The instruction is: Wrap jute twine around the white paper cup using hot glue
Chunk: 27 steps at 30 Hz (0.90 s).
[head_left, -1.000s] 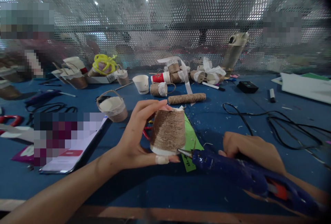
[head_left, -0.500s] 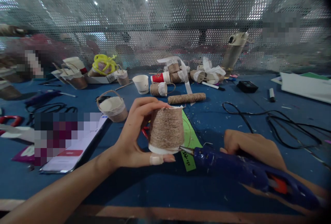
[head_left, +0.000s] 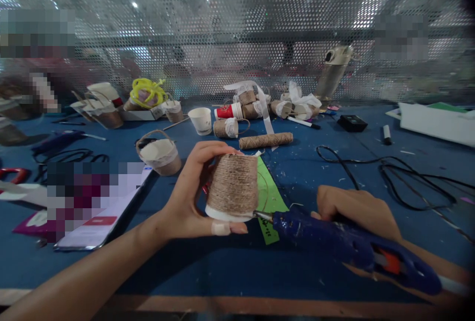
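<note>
My left hand (head_left: 189, 197) grips an upside-down paper cup (head_left: 233, 185) wrapped in brown twine, fingers behind its top and a taped thumb under its white rim. In my right hand (head_left: 356, 212) is a blue hot glue gun (head_left: 334, 242), its metal tip touching or almost touching the cup's lower right edge. A thin loose end of twine curves off the cup's right side. Below the cup and gun tip lies a green paper strip (head_left: 272, 192) with handwriting on it. A twine spool (head_left: 265, 140) rests just beyond the cup.
A phone (head_left: 107, 207) lies on the left, near a small twine basket (head_left: 159, 155). Behind stand a white paper cup (head_left: 200, 120) and several twine-wrapped cups. Black cable (head_left: 393, 177) loops on the right. A second glue gun (head_left: 57, 142) lies far left. Perforated metal panel (head_left: 222, 29) closes the back.
The wrapped cup has shifted slightly left and tilted a little in my left hand. The glue gun has moved slightly left with it, its tip staying at the cup's lower edge.
</note>
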Tool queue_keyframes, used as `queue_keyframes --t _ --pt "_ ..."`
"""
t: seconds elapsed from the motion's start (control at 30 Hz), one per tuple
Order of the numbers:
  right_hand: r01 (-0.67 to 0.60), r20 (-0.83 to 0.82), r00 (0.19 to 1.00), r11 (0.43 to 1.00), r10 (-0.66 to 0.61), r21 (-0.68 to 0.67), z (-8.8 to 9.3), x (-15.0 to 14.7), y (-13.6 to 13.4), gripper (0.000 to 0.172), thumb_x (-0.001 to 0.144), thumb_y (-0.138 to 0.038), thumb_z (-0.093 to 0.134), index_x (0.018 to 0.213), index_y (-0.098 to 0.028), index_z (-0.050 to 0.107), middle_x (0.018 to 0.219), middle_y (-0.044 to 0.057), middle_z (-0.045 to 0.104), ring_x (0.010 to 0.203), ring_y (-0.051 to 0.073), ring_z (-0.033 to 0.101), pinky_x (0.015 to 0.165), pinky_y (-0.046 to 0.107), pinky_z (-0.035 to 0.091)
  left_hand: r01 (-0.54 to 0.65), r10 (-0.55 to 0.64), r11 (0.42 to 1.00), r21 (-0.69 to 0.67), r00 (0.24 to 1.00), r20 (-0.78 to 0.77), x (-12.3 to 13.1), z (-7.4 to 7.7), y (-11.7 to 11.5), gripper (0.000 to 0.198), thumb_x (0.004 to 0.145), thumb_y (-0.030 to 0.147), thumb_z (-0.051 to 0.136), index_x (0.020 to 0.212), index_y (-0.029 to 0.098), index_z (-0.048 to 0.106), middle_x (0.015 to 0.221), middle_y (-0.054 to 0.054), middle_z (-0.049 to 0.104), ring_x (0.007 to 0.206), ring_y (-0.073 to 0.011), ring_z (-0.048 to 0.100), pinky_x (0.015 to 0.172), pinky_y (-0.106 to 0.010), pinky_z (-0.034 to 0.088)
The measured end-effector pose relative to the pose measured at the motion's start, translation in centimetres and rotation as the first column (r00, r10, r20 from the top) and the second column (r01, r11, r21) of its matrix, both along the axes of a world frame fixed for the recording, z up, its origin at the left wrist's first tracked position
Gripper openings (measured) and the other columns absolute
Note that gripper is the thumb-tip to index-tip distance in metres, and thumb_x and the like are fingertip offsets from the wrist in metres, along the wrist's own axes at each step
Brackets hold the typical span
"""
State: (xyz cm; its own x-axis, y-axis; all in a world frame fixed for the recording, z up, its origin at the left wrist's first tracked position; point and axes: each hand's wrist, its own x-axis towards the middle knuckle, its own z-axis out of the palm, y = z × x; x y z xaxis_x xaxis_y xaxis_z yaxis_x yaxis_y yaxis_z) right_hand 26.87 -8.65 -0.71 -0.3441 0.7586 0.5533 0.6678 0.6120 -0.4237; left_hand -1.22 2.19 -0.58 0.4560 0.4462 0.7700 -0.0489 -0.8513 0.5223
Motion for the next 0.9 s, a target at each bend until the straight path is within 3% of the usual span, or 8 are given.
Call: queue_keyframes --t 0.23,0.47,0.63,0.77,0.9 --pt "-0.015 -0.008 1.000 1.000 0.015 -0.020 -0.1 -0.2 -0.1 0.029 0.086 -0.001 0.049 0.072 -0.025 0.038 0.063 -0.007 0.047 0.051 0.007 0.046 0.051 0.023 0.032 0.080 -0.081 0.996 0.038 0.996 0.027 0.5 0.0 0.0 0.095 0.053 0.043 0.097 0.134 0.022 0.052 0.122 -0.012 0.051 0.111 -0.0321 0.063 0.093 -0.050 0.059" --pt "-0.057 -0.010 0.998 0.997 0.057 0.053 -0.7 0.4 0.8 0.024 0.078 -0.010 0.053 0.072 -0.025 0.036 0.058 -0.009 0.047 0.044 0.007 0.046 0.044 0.022 0.028 0.086 -0.080 0.995 -0.060 0.993 0.084 0.3 0.0 -0.4 0.093 0.056 0.053 0.093 0.134 0.021 0.053 0.126 -0.013 0.053 0.116 -0.0326 0.061 0.101 -0.050 0.056" --pt "-0.042 0.041 0.998 0.996 0.045 -0.076 0.3 0.6 0.6 0.018 0.072 -0.017 0.056 0.075 -0.025 0.039 0.062 -0.007 0.049 0.047 0.009 0.045 0.046 0.024 0.030 0.063 -0.057 0.995 -0.079 0.995 0.080 0.1 0.1 -0.4 0.090 0.059 0.055 0.091 0.135 0.024 0.052 0.127 -0.011 0.053 0.117 -0.0304 0.060 0.100 -0.046 0.057" --pt "-0.067 -0.141 0.989 0.983 0.043 -0.169 0.5 0.6 0.6 0.026 0.077 -0.014 0.061 0.071 -0.024 0.038 0.061 -0.007 0.044 0.049 0.010 0.039 0.046 0.024 0.030 0.030 -0.021 0.997 -0.078 0.994 0.111 0.1 0.2 -0.5 0.090 0.062 0.058 0.088 0.135 0.022 0.052 0.128 -0.011 0.052 0.116 -0.0300 0.059 0.098 -0.045 0.058" --pt "-0.165 -0.434 0.898 0.969 0.071 -0.183 -0.1 0.1 0.8 0.021 0.087 -0.017 0.063 0.073 -0.024 0.048 0.067 -0.004 0.052 0.055 0.012 0.048 0.050 0.026 0.037 0.026 -0.020 0.998 -0.063 0.995 0.098 0.3 0.2 -0.7 0.088 0.061 0.056 0.089 0.134 0.025 0.052 0.127 -0.012 0.053 0.115 -0.0314 0.060 0.095 -0.048 0.058"
